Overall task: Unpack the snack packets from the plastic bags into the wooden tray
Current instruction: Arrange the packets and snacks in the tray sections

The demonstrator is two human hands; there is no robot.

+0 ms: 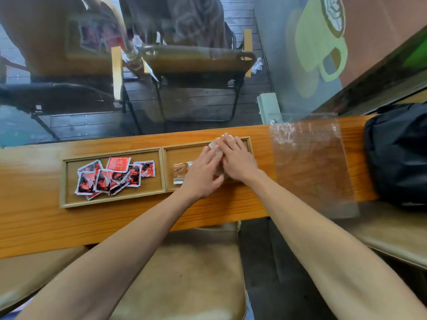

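Note:
A wooden tray [162, 168] with two compartments lies on the narrow counter. Its left compartment holds several red-and-black snack packets [113, 175]. In the right compartment a brown packet [179, 173] lies at the left, and both hands rest flat over a pile of pale packets [216, 144] beside it. My left hand [204, 172] and my right hand [236, 158] touch each other, fingers spread over the pile, which they mostly hide. A flattened clear plastic bag [309, 162] lies on the counter to the right of the tray.
A black bag [397, 153] sits at the counter's right end, touching the plastic bag's edge. Beyond the counter [34, 218] is a glass pane with chairs behind it. Padded seats lie below the counter's near edge.

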